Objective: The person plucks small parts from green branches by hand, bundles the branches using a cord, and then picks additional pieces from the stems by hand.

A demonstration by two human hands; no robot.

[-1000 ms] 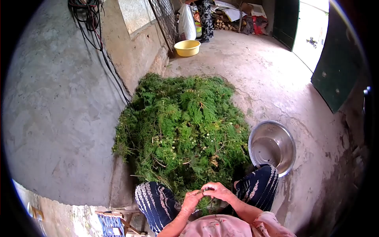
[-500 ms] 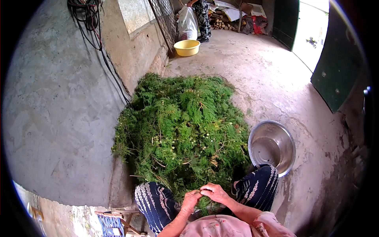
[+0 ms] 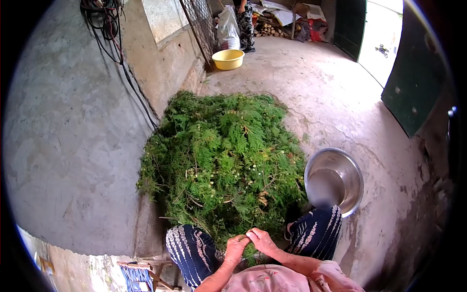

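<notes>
A large heap of green evergreen branches (image 3: 228, 155), dotted with small pale round cones, lies on the floor between my knees and beyond. Over its near edge my left hand (image 3: 236, 246) and my right hand (image 3: 262, 241) meet, fingertips pinched together. Feathery green of an evergreen sprig (image 3: 250, 252) shows just below and between them, and both hands appear closed on it. The exact grip is hidden by the fingers. To the right of the heap, beside my right knee, a metal basin (image 3: 351, 182) rests on the floor.
A yellow basin (image 3: 227, 60) sits at the back near a white plastic sack (image 3: 228, 31) and a standing person (image 3: 245, 27). Stacked firewood (image 3: 272, 30) lies behind. Dark cables (image 3: 130, 80) hang along the left wall. A green door (image 3: 413, 78) stands open at right.
My hands stay together in nearly the same place, the right shifted slightly. The person at the back has straightened, with an arm now down beside the sack. The view has moved a little.
</notes>
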